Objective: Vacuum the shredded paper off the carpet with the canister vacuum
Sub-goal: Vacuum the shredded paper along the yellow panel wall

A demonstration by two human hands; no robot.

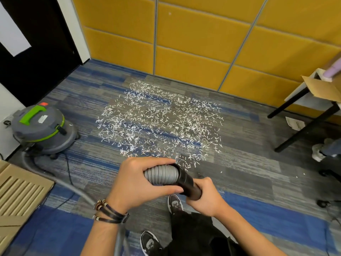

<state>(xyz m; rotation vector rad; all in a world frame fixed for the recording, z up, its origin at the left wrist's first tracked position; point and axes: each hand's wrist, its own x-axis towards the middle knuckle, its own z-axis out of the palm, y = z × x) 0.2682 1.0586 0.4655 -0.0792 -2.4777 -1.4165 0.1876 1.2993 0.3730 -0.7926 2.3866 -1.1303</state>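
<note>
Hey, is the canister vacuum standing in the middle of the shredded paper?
No, the canister vacuum stands on bare carpet off to the side, apart from the shredded paper.

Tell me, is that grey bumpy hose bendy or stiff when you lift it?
Probably bendy: the grey hose is ribbed and curves along the carpet to the canister vacuum. It likely sags, so the left hand grips it beside the black tube the right hand holds. Those ribs probably stop slipping.
</note>
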